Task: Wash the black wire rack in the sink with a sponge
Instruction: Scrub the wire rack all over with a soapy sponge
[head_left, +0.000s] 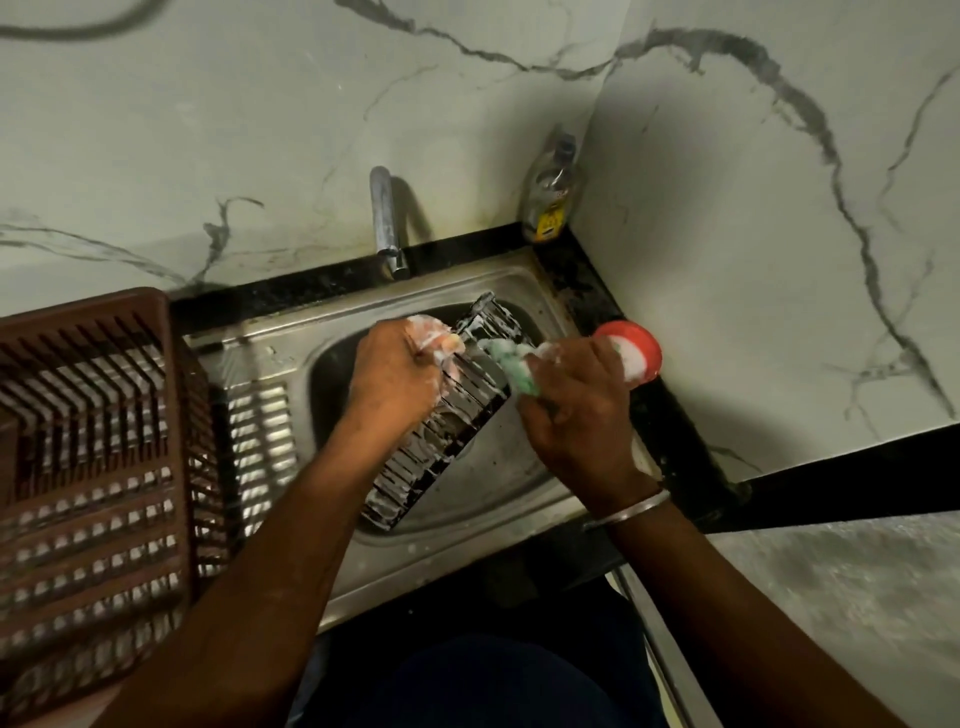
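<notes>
The black wire rack (441, 415) lies tilted in the steel sink (519, 493), streaked with foam. The left hand (400, 374) grips its upper left edge, fingers soapy. The right hand (576, 410) is closed around a green sponge (511, 364), pressing it against the rack's right side, below the tap (387, 223).
</notes>
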